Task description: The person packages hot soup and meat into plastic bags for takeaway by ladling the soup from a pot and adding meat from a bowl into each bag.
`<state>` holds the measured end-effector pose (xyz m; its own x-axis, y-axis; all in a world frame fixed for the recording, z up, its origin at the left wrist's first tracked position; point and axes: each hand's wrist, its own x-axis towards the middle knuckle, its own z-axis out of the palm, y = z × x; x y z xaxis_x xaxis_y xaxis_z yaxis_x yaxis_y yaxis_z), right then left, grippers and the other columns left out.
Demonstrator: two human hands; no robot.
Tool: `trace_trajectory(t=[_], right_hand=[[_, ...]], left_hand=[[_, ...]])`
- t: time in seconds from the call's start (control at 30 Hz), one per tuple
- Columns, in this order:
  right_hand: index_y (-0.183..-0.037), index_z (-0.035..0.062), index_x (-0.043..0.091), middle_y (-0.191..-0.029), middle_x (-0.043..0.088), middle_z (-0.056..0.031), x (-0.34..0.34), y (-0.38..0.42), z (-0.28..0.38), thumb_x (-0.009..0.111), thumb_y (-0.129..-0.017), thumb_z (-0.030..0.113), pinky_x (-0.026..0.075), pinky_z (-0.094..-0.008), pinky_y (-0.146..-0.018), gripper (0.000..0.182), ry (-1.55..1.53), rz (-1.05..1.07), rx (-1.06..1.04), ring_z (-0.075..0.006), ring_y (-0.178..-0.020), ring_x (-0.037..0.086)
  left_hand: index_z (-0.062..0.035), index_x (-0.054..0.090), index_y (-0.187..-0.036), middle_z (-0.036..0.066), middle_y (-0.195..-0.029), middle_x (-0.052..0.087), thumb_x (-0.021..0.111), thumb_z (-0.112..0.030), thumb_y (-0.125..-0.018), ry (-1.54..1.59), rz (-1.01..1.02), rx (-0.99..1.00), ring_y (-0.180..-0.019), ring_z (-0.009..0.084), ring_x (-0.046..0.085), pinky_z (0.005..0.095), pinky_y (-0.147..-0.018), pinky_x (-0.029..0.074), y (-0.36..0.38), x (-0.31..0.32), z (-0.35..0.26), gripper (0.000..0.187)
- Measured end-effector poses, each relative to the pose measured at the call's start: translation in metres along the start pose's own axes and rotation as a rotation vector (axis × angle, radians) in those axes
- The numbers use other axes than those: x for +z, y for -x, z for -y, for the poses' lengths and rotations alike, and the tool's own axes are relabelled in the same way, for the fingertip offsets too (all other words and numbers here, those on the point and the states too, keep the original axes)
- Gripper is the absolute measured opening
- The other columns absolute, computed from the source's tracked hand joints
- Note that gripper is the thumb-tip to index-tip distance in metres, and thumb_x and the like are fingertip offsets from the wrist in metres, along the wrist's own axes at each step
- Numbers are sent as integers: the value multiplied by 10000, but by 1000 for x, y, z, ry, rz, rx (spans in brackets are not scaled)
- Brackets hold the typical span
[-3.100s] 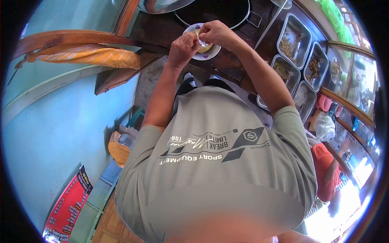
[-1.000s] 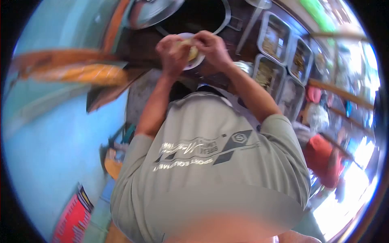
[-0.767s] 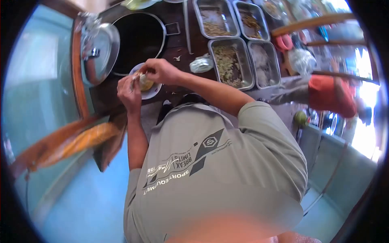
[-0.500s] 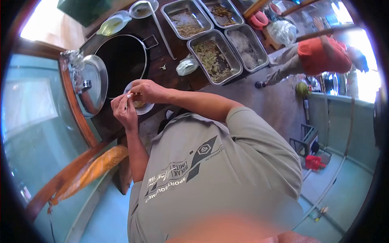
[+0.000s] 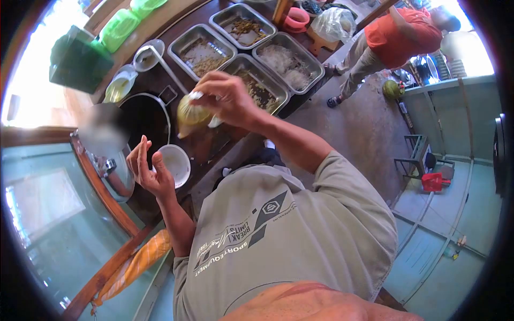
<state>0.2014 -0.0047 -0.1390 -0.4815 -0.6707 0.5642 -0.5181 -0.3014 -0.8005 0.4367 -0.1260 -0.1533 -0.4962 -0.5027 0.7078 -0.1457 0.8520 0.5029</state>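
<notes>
My right hand (image 5: 227, 96) pinches the gathered neck of a knotted clear plastic bag (image 5: 193, 113) holding yellowish liquid. The bag hangs over the dark table, close to the food trays. Lower left, my left hand (image 5: 150, 171) is empty, with its fingers apart and thumb raised. Beside it, partly behind the thumb, a white bowl (image 5: 178, 165) stands at the table's edge. A large dark pot (image 5: 143, 117) with a metal rim lies just beyond my left hand.
Metal trays hold food: noodles in one tray (image 5: 323, 72), shredded food in another (image 5: 170, 47). A ladle (image 5: 171, 68) rests with its bowl near the light-green container (image 5: 119, 88). A person in an orange shirt (image 5: 393, 40) stands at the right. An orange cloth (image 5: 136, 267) hangs lower left.
My hands were together over the white bowl. Now my right hand has lifted the bag up and right toward the trays, and my left hand has come apart and opened. The view has shifted.
</notes>
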Motion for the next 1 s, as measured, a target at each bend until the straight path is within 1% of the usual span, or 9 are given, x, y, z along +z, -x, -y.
trace_trajectory(t=[0.07, 0.17, 0.3, 0.47, 0.57, 0.7, 0.77, 0.93, 1.0], right_hand=[[-930, 28, 762, -905, 711, -105, -56, -13, 0, 821, -805, 84, 548, -361, -727, 149, 107, -87, -21, -267, -832, 693], [-938, 27, 757, -885, 715, -104, -153, -27, -17, 816, -793, 56, 549, -356, -726, 159, 388, -129, -110, -269, -818, 693], [-953, -9, 724, -895, 714, -93, -284, -38, -42, 799, -830, 41, 524, -291, -725, 153, 579, -258, -48, -174, -797, 689], [-869, -13, 668, -762, 588, -47, -435, -46, -69, 810, -866, 199, 439, -278, -650, 255, 741, -343, 16, -124, -676, 521], [-891, -15, 708, -780, 649, -60, -509, -45, -101, 799, -877, 183, 468, -260, -666, 217, 796, -393, 32, -114, -698, 592], [-956, -1, 743, -885, 725, -90, -574, -43, -143, 782, -874, 135, 530, -269, -724, 163, 906, -398, 106, -163, -787, 712], [-956, 21, 753, -908, 729, -102, -593, -43, -164, 775, -868, 178, 542, -319, -736, 181, 922, -394, 130, -241, -815, 721], [-947, 57, 765, -905, 715, -128, -607, -46, -208, 747, -877, 258, 536, -395, -775, 213, 946, -351, 165, -330, -870, 697], [-958, 62, 762, -920, 713, -139, -603, -53, -221, 740, -875, 265, 536, -419, -787, 221, 941, -308, 169, -352, -888, 693]], left_hand=[[4, 675, -1265, 120, -1084, 667, 600, -212, -1039, 59, -17, -30, -965, 208, 633, 324, -817, 510, -6, 33, -9, 322], [-9, 697, -1227, 105, -1060, 666, 616, -187, -1032, 169, 43, -133, -925, 172, 636, 281, -758, 503, -18, 99, -31, 276], [-59, 725, -1149, 104, -1023, 685, 692, -100, -959, 301, 247, -88, -913, 207, 655, 312, -768, 516, -67, 212, -83, 197], [-71, 713, -1171, 108, -1151, 680, 771, -180, -856, 327, 606, 350, -1127, 335, 598, 434, -978, 476, -136, 386, -154, 338], [-106, 619, -1345, 84, -1345, 605, 791, -262, -828, 345, 703, 674, -1286, 326, 511, 444, -1093, 414, -158, 494, -196, 567], [-168, 493, -1474, 61, -1428, 549, 802, -288, -804, 179, 826, 972, -1364, 295, 435, 482, -1143, 315, -171, 608, -236, 747], [-200, 437, -1518, 50, -1450, 531, 803, -295, -795, 0, 879, 1081, -1384, 282, 413, 508, -1150, 277, -174, 643, -243, 816], [-239, 674, -1258, -10, -1170, 652, 726, -232, -821, -160, 800, 1120, -1299, 225, 485, 463, -1137, 260, -180, 664, -229, 440], [-243, 693, -1230, -11, -1167, 651, 718, -215, -813, -127, 776, 1091, -1274, 228, 498, 465, -1126, 272, -180, 664, -224, 419]])
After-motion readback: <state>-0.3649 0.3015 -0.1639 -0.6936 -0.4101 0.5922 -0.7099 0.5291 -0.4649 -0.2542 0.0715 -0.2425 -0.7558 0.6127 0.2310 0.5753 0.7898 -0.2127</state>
